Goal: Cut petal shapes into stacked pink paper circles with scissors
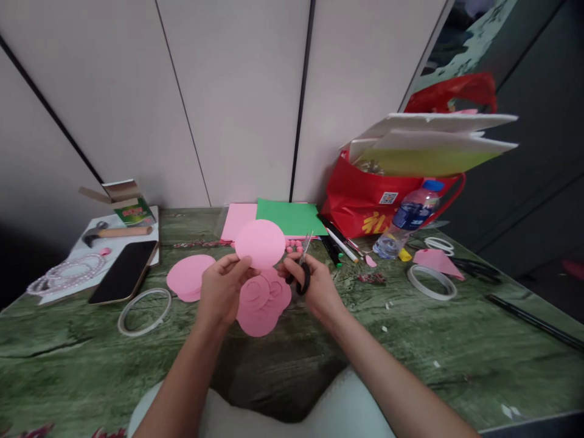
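Pinched by its lower left edge, a pink paper circle [260, 242] is held up in my left hand [223, 286], facing me. My right hand [314, 283] grips black-handled scissors [302, 278], whose blades point up and away, a little to the right of the circle and apart from it. On the table beneath my hands lies a cluster of overlapping pink paper circles [259, 322], some marked with smaller ring shapes. More pink circles [185, 277] are stacked to the left of my left hand. Small pink pieces [296, 245] sit just behind the scissors.
Green paper [289, 218] and pink sheets lie against the wall. Rightward are markers [342, 245], a water bottle [408, 219], a red bag [347, 194] and a tape roll [431, 282]. Leftward are another tape roll [145, 312], a phone [125, 272], a hammer [123, 232] and beads [68, 274].
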